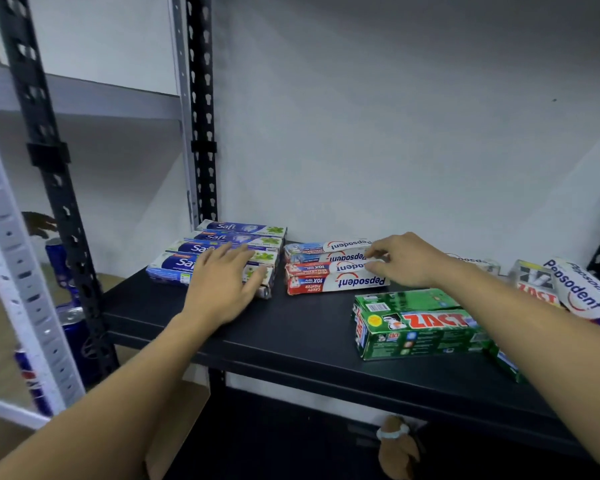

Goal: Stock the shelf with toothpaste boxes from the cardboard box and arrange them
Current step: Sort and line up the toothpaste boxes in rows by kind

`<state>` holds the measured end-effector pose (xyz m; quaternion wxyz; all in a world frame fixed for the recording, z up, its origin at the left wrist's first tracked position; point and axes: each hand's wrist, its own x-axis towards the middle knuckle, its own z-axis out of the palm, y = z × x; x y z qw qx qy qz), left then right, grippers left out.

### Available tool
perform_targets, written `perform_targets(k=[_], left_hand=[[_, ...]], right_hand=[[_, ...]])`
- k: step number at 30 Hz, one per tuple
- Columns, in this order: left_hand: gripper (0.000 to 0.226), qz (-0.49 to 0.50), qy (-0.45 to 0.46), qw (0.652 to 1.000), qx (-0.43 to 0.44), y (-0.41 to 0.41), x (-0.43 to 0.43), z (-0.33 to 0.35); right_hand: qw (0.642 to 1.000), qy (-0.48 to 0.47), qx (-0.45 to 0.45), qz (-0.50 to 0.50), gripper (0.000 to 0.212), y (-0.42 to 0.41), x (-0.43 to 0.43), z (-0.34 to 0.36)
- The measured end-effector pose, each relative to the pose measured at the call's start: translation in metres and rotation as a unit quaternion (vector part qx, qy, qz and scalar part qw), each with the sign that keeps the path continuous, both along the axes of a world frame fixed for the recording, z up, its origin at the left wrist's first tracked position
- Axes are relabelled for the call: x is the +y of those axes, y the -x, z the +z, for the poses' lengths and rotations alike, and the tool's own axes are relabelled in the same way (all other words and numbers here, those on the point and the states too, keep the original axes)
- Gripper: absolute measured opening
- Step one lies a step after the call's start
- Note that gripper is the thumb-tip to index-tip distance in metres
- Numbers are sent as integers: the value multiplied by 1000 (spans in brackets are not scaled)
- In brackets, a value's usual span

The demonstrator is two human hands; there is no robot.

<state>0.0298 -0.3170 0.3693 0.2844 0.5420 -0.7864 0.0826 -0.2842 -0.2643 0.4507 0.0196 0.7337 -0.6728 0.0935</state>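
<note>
The left hand lay flat, fingers straight, on the row of blue Safi boxes at centre left of the black shelf. Just right of them, the right hand curled its fingers and thumb round the right ends of the Pepsodent boxes. Green Zact boxes sat near the shelf's front edge at lower right, and more loose boxes lay tilted at far right.

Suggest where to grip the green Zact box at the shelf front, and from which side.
Take the green rectangular cardboard Zact toothpaste box at its left end, coming from the front-left. It lies flat, lengthwise left-right; that end is free, while the right forearm crosses over the other end.
</note>
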Motion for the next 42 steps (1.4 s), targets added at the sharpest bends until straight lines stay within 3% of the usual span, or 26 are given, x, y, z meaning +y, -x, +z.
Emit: perform_targets(k=[11, 16, 23, 31, 37, 42], left_hand=[[77, 2, -17, 1000, -21, 1, -13, -12], [77, 5, -13, 1000, -16, 2, -13, -11], [74, 7, -17, 1000, -12, 3, -13, -11], [71, 11, -15, 1000, -20, 3, -13, -12], [74, 13, -21, 999, -26, 3, -11, -10], [79, 13, -24, 999, -24, 3, -11, -9]], right_hand=[[999, 4, -15, 31, 43, -19, -82, 8], [994, -63, -47, 81, 55, -58, -110, 6], [989, -116, -12, 94, 62, -77, -123, 1], [992, -48, -15, 112, 40, -71, -117, 10], [987, 72, -123, 78, 43, -58, -104, 35], [938, 150, -309, 49, 44, -46, -97, 54]])
